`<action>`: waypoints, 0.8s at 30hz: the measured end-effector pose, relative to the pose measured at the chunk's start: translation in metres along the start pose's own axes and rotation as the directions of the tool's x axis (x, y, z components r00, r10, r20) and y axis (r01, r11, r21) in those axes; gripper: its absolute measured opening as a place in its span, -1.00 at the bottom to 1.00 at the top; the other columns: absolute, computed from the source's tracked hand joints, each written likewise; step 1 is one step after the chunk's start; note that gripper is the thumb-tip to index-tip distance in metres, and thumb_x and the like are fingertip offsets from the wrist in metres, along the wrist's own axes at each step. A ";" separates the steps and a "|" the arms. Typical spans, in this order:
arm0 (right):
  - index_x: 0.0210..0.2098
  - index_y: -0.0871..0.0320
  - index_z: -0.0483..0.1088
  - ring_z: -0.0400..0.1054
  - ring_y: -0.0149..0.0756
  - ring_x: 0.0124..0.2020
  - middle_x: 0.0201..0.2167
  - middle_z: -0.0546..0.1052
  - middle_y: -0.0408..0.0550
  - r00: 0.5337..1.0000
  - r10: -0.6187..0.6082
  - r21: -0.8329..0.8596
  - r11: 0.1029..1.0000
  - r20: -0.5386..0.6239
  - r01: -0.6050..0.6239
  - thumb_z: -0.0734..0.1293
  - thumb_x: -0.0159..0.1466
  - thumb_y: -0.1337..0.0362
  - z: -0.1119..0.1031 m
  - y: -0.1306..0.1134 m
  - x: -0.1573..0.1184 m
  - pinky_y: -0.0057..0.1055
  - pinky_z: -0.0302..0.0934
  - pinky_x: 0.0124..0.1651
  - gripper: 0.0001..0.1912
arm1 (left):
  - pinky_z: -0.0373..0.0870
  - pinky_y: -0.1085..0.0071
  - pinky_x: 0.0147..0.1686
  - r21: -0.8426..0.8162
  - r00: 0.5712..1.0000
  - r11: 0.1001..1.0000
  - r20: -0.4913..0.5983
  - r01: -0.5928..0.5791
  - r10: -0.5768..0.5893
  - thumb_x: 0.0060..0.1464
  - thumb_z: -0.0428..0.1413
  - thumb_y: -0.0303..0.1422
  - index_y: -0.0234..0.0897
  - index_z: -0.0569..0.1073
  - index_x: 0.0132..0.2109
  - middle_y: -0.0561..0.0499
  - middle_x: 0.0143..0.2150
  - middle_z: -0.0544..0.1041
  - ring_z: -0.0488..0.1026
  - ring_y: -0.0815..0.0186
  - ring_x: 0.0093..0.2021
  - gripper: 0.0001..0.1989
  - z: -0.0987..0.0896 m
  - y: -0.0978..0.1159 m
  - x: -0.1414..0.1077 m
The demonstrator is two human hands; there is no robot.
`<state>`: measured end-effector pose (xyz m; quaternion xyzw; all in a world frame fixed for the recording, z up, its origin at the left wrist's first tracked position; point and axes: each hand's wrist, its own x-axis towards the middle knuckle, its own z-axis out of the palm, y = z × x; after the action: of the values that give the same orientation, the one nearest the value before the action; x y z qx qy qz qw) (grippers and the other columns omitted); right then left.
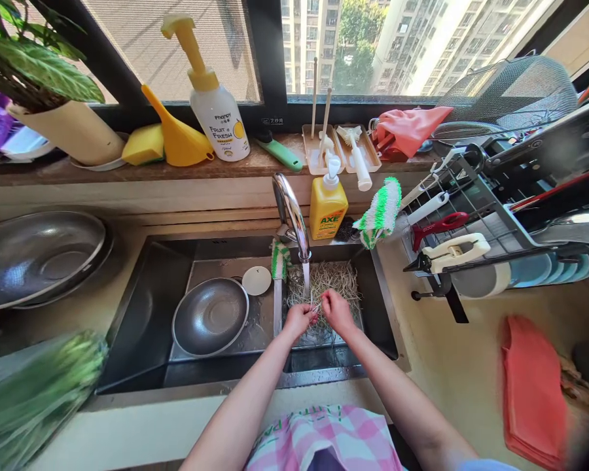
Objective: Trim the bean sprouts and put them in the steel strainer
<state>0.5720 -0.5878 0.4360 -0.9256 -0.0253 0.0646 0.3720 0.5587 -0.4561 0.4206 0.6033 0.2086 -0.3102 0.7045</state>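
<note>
Our left hand [299, 318] and right hand [338, 311] pinch bean sprouts [331, 278] under tap [290, 208] stream; heap sits in sink [142, 314], draining.

Glossy steel sink [142, 314]; shiny metal bowl [210, 317]; glossy plastic bottle [327, 208].

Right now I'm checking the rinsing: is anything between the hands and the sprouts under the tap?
Nothing visible. The left hand and right hand are already on the sprouts in the sink, pinching strands beside the water stream. The green brush stands off to the left.
</note>
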 end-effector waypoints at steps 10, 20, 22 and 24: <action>-0.24 0.12 0.41 0.32 -0.40 -0.40 -0.38 0.45 -0.08 0.957 -0.187 0.319 0.941 0.221 0.110 0.17 0.17 0.28 -0.031 0.025 0.016 -0.47 0.19 -0.32 -0.76 | 0.24 0.47 -0.43 -0.071 0.967 0.984 0.208 0.164 -0.146 -0.31 0.23 -0.33 -0.36 0.45 -0.33 0.04 -0.49 0.44 0.34 0.47 -0.53 -0.69 -0.017 0.024 -0.020; -0.39 0.15 0.41 0.24 -0.46 -0.57 -0.60 0.39 -0.19 0.916 -0.173 0.277 0.958 0.363 0.072 0.19 0.15 0.24 -0.044 0.019 0.016 -0.56 0.08 -0.48 -0.81 | 0.26 0.48 -0.44 -0.108 0.966 0.975 0.194 0.194 -0.171 -0.27 0.21 -0.24 -0.36 0.43 -0.34 0.13 -0.59 0.35 0.28 0.52 -0.60 -0.68 -0.016 0.027 -0.016; -0.43 0.16 0.40 0.21 -0.47 -0.57 -0.60 0.39 -0.19 0.936 -0.166 0.259 0.962 0.311 0.084 0.19 0.13 0.26 -0.042 0.017 0.018 -0.56 0.06 -0.49 -0.82 | 0.26 0.48 -0.45 -0.102 0.965 0.974 0.191 0.201 -0.180 -0.24 0.19 -0.21 -0.36 0.42 -0.35 0.12 -0.59 0.38 0.30 0.51 -0.60 -0.69 -0.016 0.029 -0.015; -0.49 0.17 0.39 0.19 -0.47 -0.56 -0.59 0.38 -0.18 0.975 -0.124 0.253 0.964 0.182 0.075 0.20 0.10 0.28 -0.038 0.013 0.022 -0.55 0.05 -0.48 -0.84 | 0.26 0.48 -0.46 -0.091 0.962 0.973 0.192 0.212 -0.192 -0.23 0.19 -0.21 -0.36 0.41 -0.36 0.08 -0.56 0.42 0.35 0.47 -0.58 -0.69 -0.017 0.030 -0.013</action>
<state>0.5989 -0.6216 0.4523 -0.8592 -0.1003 0.1395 0.4819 0.5711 -0.4350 0.4474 0.5079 0.2207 -0.4222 0.7177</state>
